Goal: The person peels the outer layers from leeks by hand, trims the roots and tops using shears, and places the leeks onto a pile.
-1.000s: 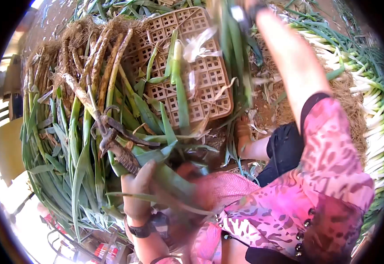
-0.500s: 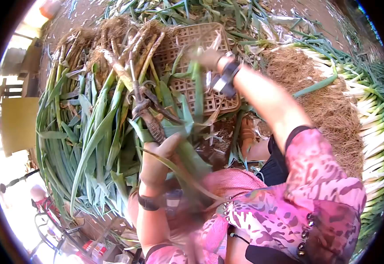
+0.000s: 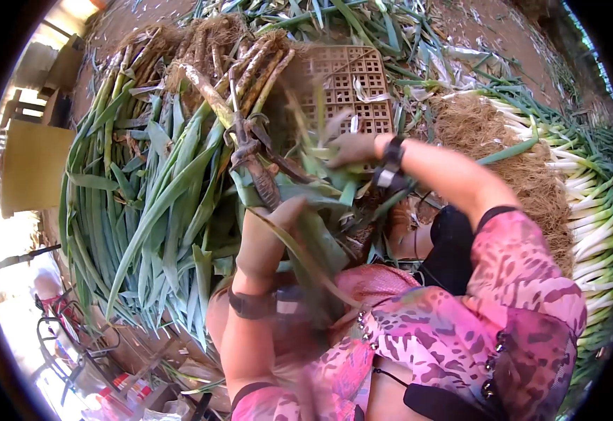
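Note:
My left hand [image 3: 268, 235], in a tan glove, is curled closed at the lower end of a dark, bark-like stick [image 3: 263, 184] with a knotted middle and a thin grey tip. Broad green leek leaves [image 3: 320, 235] hang beside this hand, and I cannot tell what its fingers hold. Blurred by motion, my right hand [image 3: 352, 149], also gloved, is closed on leek leaves [image 3: 313, 144] in front of the plastic crate [image 3: 352, 70]. A large pile of untrimmed leeks [image 3: 159, 189], roots away from me, lies to the left.
Cleaned leeks [image 3: 573, 182] with white stems form a curved row on the right, around a mass of brown roots [image 3: 496, 147]. Stripped leaves [image 3: 363, 21] litter the ground at the back. A yellow panel [image 3: 36, 165] and a metal frame [image 3: 61, 351] stand at the left.
My right hand has come down and nearer my body, bringing leek leaves along from over the crate. My left hand stays at the stick's lower end. The whole view has shifted slightly.

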